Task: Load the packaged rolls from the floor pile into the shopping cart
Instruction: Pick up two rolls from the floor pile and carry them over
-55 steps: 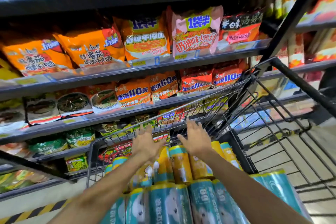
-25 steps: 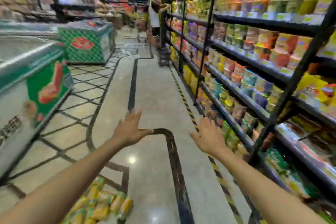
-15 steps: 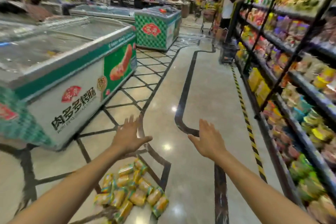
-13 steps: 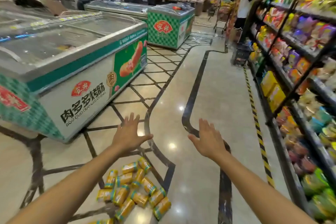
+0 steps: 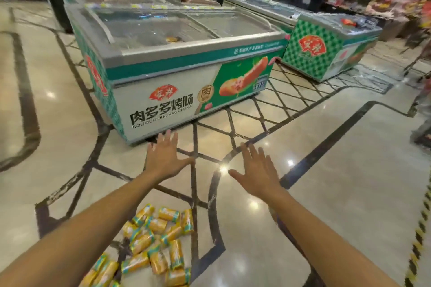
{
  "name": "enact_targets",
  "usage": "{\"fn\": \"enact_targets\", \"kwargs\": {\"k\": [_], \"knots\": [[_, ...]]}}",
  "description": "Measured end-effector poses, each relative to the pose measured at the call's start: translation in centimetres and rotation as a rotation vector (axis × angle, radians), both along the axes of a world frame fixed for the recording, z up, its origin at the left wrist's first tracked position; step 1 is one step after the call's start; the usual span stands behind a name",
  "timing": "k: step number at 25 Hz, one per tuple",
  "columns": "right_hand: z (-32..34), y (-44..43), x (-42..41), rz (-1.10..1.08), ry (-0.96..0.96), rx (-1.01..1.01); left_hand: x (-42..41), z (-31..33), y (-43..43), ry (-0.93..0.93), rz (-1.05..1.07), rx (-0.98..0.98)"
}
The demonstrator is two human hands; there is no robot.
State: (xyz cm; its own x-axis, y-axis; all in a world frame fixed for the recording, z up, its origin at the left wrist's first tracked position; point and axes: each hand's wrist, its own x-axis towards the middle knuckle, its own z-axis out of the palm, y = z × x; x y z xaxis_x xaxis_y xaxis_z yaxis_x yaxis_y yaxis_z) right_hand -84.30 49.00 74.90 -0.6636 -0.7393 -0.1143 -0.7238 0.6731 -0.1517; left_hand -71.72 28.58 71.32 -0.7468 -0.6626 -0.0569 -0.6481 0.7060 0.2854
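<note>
Glossy beige floor (image 5: 345, 184) with dark inlaid lines carries a near pile of yellow packaged rolls (image 5: 154, 242) and 2 chest freezers (image 5: 177, 72) farther off.

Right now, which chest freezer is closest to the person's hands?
The long chest freezer with the sausage picture, just beyond the left hand; the green-checked freezer stands farther back, to the right.

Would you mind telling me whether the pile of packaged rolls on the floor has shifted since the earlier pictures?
No. The pile of rolls still lies just left of the same curved dark floor band.
</note>
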Motion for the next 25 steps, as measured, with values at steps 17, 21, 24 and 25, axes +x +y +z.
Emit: {"fn": "enact_targets", "kwargs": {"k": [17, 21, 24, 25], "knots": [[-3.7, -27.6, -6.3, 0.748, 0.037, 0.095, -1.8, -2.9, -12.2, 0.049, 0.815, 0.036], [-7.2, -31.0, -1.4, 1.016, 0.011, 0.140, 3.2, -6.9, -10.2, 0.040, 1.115, 0.053], [-11.4, -31.1, 1.5, 1.156, -0.050, 0.204, 5.5, -10.8, -6.4, -0.001, 1.300, 0.119], [-13.2, -30.8, 2.3, 1.210, -0.065, 0.248, 5.9, -12.3, -4.7, -0.010, 1.368, 0.160]]}}
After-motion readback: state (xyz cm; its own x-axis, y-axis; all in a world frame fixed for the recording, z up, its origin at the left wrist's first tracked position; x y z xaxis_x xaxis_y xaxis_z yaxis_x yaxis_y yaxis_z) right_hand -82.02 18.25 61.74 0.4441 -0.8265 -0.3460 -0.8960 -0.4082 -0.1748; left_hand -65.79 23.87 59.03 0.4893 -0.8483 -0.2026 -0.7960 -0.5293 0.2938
